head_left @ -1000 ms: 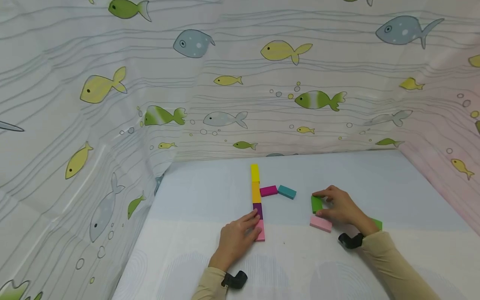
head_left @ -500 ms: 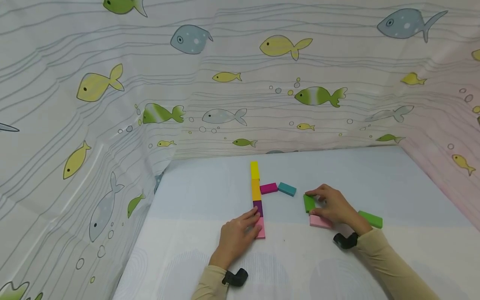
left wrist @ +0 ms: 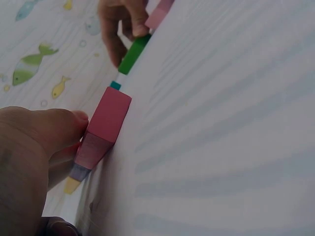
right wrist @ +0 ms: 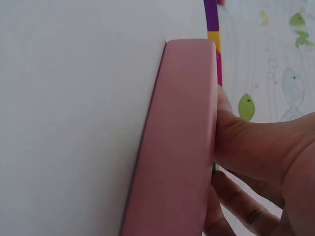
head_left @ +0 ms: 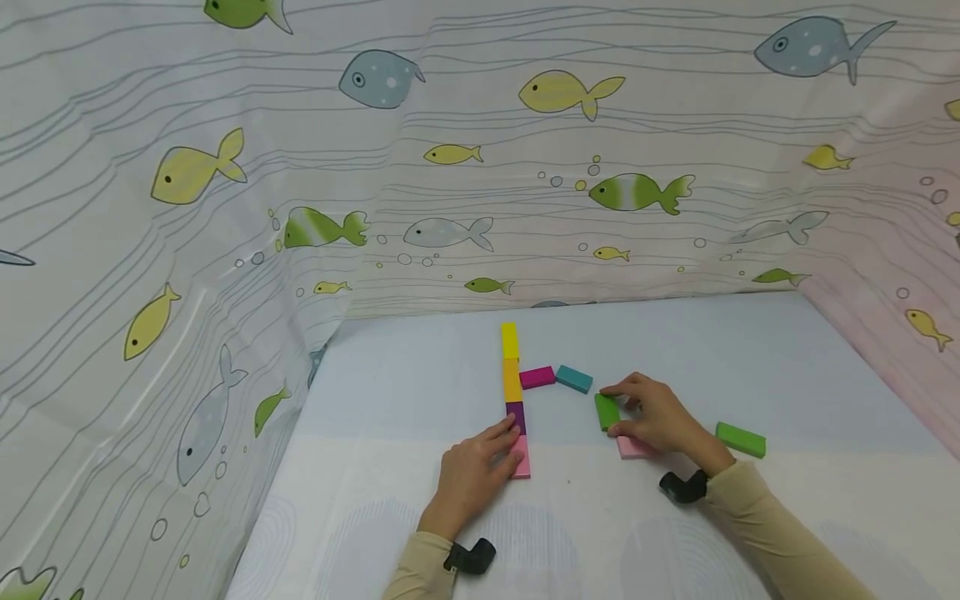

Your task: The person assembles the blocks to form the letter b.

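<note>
In the head view, a column of blocks runs away from me: pink, purple, orange and yellow. My left hand rests against the left side of its near end, fingertips on the purple and pink blocks. The left wrist view shows the thumb beside the pink block. My right hand pinches a green block between thumb and fingertips at its two ends. Right by that thumb lies a second pink block, partly hidden in the head view; it fills the right wrist view's foreground.
A magenta block branches right from the orange one, with a teal block angled at its end. Another green block lies beyond my right wrist. Fish-patterned cloth stands behind the white table.
My right hand has drawn the green block leftward, nearer the teal block. The lone green block at the right has come into fuller view. My left hand stays at the column.
</note>
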The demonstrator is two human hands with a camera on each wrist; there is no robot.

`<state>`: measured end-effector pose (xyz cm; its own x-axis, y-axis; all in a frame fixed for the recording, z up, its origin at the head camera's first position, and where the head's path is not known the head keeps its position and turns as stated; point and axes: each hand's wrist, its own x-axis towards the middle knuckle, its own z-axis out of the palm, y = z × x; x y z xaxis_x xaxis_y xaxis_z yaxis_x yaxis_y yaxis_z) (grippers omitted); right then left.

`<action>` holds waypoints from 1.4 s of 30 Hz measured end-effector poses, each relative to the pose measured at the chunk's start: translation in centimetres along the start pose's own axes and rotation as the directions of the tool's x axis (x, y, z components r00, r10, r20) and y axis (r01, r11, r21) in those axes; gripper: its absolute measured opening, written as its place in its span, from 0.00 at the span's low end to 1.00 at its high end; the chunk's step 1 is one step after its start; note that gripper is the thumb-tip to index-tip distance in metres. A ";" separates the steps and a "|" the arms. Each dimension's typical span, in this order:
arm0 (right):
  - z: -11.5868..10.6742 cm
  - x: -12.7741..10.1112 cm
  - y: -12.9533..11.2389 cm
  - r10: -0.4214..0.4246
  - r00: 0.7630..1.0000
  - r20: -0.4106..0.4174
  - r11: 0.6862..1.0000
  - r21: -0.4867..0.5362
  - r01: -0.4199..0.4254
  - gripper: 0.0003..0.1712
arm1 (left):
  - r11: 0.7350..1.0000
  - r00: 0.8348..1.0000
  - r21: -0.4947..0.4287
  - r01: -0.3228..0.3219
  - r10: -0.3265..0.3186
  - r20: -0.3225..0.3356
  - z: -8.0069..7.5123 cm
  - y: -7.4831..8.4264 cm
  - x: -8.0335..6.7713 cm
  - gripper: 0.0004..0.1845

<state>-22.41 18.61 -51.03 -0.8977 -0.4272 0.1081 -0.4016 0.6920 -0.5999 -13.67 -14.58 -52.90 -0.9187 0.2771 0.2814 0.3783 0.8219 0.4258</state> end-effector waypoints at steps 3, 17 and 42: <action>0.4 0.1 -0.2 0.002 1.000 0.000 1.000 0.005 -0.002 0.34 | 1.000 1.000 -0.003 0.005 -0.005 0.002 -0.1 0.0 -0.1 0.24; 1.7 0.4 -0.9 0.000 1.000 -0.030 1.000 -0.025 0.000 0.34 | 1.000 1.000 -0.011 0.017 -0.017 -0.003 -0.1 -0.4 -0.6 0.24; 1.4 0.6 -0.5 0.015 0.998 -0.056 1.000 -0.006 -0.015 0.36 | 0.999 0.999 -0.026 -0.031 0.031 -0.036 -0.1 -0.2 0.0 0.23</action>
<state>-22.43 17.16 -51.78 -0.9122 -0.3837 0.1436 -0.3891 0.7018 -0.5968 -13.77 -14.80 -52.89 -0.9021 0.2842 0.3247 0.4099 0.7997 0.4387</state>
